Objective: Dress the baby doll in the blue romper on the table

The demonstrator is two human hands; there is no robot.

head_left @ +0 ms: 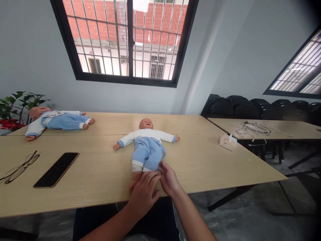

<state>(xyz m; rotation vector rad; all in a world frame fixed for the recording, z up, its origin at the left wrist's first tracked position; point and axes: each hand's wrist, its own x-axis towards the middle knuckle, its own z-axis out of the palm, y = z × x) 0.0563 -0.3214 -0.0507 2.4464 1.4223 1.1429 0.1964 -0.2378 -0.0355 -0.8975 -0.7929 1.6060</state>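
Observation:
A baby doll (147,134) lies on its back on the table, head away from me and arms spread. It wears a white top with blue cuffs and light blue trousers (148,152). My left hand (145,190) is closed over the lower leg on the right of the picture, at the white trouser cuff, and hides that foot. On the outer side of the same leg, my right hand (169,177) grips the trouser hem with bent fingers. The fingertips of both hands nearly meet there. The doll's other foot (135,179) shows bare beside my left hand.
A second, similarly dressed doll (62,121) lies at the back left near a potted plant (17,103). Glasses (21,167) and a black phone (56,170) rest on the left. A tissue box (227,143) stands right; cables (255,128) lie on another table.

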